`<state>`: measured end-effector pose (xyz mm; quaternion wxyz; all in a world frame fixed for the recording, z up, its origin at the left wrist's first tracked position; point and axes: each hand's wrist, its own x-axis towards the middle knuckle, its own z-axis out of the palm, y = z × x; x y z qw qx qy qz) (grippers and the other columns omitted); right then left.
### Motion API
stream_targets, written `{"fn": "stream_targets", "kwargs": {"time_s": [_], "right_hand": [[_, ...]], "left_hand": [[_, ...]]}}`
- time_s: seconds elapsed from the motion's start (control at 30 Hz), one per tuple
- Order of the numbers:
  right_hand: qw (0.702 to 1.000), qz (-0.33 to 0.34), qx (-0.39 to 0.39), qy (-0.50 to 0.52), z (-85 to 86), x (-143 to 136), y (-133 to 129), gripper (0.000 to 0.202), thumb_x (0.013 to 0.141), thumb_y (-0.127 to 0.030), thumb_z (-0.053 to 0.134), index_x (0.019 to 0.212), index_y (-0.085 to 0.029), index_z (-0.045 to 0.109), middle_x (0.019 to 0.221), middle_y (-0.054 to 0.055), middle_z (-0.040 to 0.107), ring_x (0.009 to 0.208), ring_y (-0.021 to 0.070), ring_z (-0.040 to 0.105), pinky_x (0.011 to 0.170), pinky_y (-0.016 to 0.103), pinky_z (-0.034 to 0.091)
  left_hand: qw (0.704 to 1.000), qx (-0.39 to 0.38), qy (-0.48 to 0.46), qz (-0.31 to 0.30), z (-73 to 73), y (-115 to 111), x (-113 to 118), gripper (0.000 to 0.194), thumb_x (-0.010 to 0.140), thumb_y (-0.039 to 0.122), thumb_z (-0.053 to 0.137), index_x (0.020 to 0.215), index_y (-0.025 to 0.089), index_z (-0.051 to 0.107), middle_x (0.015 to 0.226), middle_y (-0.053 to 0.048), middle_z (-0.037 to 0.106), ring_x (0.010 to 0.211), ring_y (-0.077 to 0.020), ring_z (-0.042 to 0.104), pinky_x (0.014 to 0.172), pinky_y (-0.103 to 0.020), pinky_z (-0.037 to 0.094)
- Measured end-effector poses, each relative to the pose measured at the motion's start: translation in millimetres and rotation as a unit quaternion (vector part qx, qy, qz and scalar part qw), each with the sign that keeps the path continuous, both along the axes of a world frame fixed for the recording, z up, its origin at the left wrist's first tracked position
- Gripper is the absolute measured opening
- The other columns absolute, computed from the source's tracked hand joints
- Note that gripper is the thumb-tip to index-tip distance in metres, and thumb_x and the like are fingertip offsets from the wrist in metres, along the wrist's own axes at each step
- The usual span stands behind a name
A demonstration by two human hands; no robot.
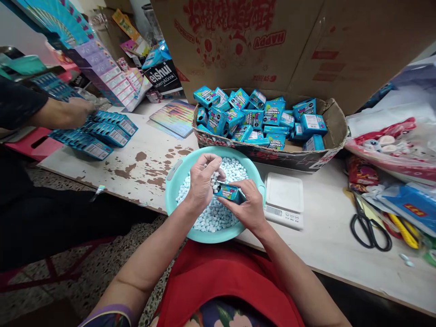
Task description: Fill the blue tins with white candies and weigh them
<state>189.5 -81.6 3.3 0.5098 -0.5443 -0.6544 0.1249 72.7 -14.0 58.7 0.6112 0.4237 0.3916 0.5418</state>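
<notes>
A turquoise basin (pixel 169 190) full of small pale candies (pixel 214 215) stands at the table's front edge. Over it, my right hand (pixel 250 206) grips a small blue candy box (pixel 229 192) lying on its side, its open end facing left. My left hand (pixel 205 177) is closed around several of the pale candies, holding them right at the box's open end. Part of the left fingers and the inside of the box are hidden.
Behind the basin, a cut-down carton (pixel 332 156) holds many blue boxes. A white scale (pixel 284 195) sits right of the basin, with black scissors (pixel 369 229) farther right. At left, a co-worker's arm (pixel 61 111) reaches over rows of blue boxes (pixel 98 136).
</notes>
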Motion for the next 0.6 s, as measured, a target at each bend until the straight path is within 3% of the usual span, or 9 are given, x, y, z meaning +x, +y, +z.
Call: {"fn": "stream_targets", "kwargs": {"time_s": [0.6], "right_hand": [[1.0,0.002,-0.008,0.027,-0.7,1.4,0.6,0.031,0.073,-0.039,0.078,0.095,-0.024,0.064,0.086,0.002,0.068,0.081,0.0204,0.06,0.075,0.036,0.047]], "left_hand": [[0.999,-0.008,-0.041,-0.017,4.7,-1.8,2.3,0.019,0.08,0.033,0.062,0.072,0.019,0.052,0.059,0.004,0.048,0.049,-0.0081,0.05,0.05,-0.021,0.04]]}}
